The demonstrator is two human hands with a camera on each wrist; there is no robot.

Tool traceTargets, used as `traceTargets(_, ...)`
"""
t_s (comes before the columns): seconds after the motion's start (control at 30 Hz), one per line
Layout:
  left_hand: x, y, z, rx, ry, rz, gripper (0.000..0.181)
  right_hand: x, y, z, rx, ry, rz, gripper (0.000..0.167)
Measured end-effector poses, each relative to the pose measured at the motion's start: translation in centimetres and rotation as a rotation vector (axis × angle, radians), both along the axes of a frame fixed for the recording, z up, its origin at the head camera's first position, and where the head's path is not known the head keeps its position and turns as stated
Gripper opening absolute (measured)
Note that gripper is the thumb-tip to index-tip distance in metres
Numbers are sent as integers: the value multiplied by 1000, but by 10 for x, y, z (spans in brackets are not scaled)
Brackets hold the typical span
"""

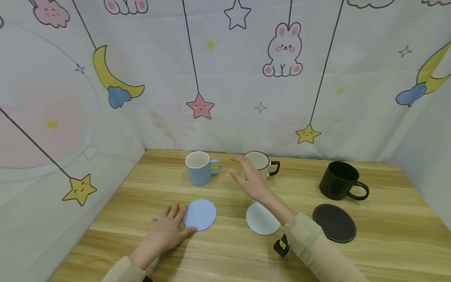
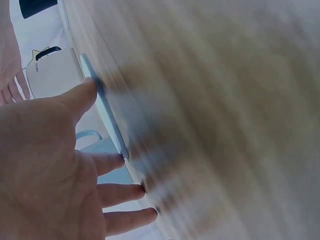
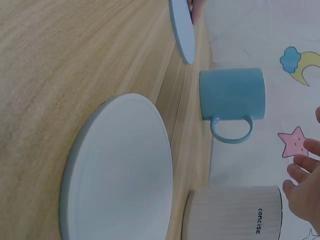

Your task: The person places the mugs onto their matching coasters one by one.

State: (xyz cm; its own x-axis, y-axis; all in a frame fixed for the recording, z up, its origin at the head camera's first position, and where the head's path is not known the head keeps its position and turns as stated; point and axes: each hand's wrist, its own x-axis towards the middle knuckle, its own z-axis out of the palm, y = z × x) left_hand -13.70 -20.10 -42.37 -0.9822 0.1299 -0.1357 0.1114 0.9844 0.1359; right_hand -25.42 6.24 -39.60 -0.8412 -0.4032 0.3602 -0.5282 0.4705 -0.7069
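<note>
right sleeve [image 1: 327, 252] lower right, right hand [image 1: 253, 182] loose, empty; left hand [image 1: 165, 232] spread, touching blue coaster [image 1: 201, 214]. coasters [image 1: 259, 220] [image 1: 334, 223] look placed, mugs [image 1: 200, 172] [image 1: 258, 159] [image 1: 334, 186] off.

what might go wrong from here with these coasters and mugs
The right hand hovers near the rim of the white mug, so a careless sweep might knock it.
The left hand touches the edge of the blue coaster, so a stray push could slide it out of line with the blue mug.
</note>
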Motion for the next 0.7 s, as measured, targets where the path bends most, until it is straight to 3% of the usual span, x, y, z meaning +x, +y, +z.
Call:
traceTargets(0.3, -1, 0, -2, 7, -9, 4, 83, -5, -11, 0, 39, 16, 34, 48)
traceTargets(0.7, -2, 0, -3, 4, -25, 7, 84, -18, -19, -2, 50, -72, 13, 48)
